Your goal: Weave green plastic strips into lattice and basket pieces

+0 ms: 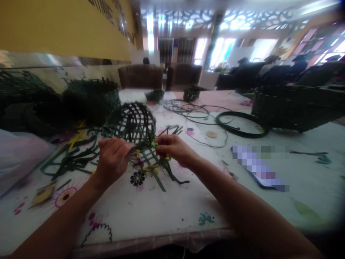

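A dark green, open-weave basket [136, 120] lies tilted on the table in front of me, with loose strip ends [157, 178] sticking out toward me. My left hand [113, 158] is closed on the near left edge of the weave, its thumb pointing right. At the near right edge, my right hand [172, 148] pinches a thin strip, and a small bright green piece [154, 144] shows by the fingertips. Yellow ties [151, 168] dot the weave below and between the hands. Exactly what lies inside each grip is partly hidden by the fingers.
Dark woven baskets [91, 97] stand at the left, near a pale plastic bag [21, 158]. Another large basket [296, 108] is at the right, beside a coiled strip [242, 124]. Loose thin coils [188, 109] and a pixelated flat item [256, 167] lie on the table. People sit far back.
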{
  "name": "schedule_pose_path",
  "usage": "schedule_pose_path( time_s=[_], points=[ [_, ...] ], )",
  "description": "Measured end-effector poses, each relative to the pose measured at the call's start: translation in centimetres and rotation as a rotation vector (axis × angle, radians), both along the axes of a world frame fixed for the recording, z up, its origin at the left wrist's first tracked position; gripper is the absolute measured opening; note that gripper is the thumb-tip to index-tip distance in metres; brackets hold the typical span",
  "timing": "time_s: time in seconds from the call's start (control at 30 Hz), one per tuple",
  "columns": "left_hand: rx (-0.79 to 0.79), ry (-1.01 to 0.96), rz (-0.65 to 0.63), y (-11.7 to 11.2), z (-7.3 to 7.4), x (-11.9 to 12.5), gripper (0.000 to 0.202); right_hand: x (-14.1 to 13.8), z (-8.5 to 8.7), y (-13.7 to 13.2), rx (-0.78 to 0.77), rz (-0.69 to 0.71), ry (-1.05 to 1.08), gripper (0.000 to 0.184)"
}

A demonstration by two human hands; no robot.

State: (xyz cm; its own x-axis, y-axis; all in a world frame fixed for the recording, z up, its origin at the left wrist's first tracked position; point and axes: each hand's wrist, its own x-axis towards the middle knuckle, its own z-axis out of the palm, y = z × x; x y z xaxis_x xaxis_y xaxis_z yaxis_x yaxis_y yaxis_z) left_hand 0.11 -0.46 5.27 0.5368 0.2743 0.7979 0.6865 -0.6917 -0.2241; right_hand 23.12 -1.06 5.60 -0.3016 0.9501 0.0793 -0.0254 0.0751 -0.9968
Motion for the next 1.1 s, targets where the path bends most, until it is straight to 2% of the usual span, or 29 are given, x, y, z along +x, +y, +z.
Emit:
schedule_pose_path(
  time_s=[0.23, 0.37, 0.43, 0.6, 0.7, 0.8, 0.97, 1.03, 1.1],
  points=[
    [-0.038, -0.006, -0.002, 0.2, 0.0, -0.2, 0.013, 0.0, -0.2, 0.1, 0.241, -0.104, -0.167, 0.006],
    [-0.037, -0.015, 0.015, 0.1, -0.2, -0.1, 0.012, 0.0, -0.4, 0.3, 0.199, -0.069, -0.166, 0.003],
    [-0.027, -0.034, 0.013, -0.2, -0.2, 0.0, 0.011, 0.0, -0.4, 0.4, 0.233, -0.076, -0.264, 0.003],
    [-0.057, -0.037, -0.049, -0.4, -0.1, 0.3, 0.011, -0.2, -0.3, 0.5, 0.655, -0.279, -0.660, 0.014],
    [-0.084, -0.056, -0.038, -0.1, -0.1, 0.2, 0.012, -0.4, -0.2, 0.1, 0.793, -0.341, -0.648, 0.017],
    [-0.093, -0.084, -0.017, 0.2, -0.1, 0.0, 0.012, -0.7, -0.1, -0.6, 0.824, -0.306, -0.532, 0.017],
    [-0.079, -0.147, 0.033, 0.0, -0.1, 0.0, 0.010, -0.4, 0.1, -0.6, 0.769, -0.094, -0.505, 0.013],
    [-0.087, -0.168, 0.025, -0.2, -0.1, 0.1, 0.010, -0.2, 0.1, -0.2, 0.716, -0.095, -0.533, 0.012],
    [-0.090, -0.176, 0.001, -0.3, 0.0, 0.3, 0.010, -0.1, 0.0, 0.1, 0.675, -0.170, -0.538, 0.012]
  ],
)
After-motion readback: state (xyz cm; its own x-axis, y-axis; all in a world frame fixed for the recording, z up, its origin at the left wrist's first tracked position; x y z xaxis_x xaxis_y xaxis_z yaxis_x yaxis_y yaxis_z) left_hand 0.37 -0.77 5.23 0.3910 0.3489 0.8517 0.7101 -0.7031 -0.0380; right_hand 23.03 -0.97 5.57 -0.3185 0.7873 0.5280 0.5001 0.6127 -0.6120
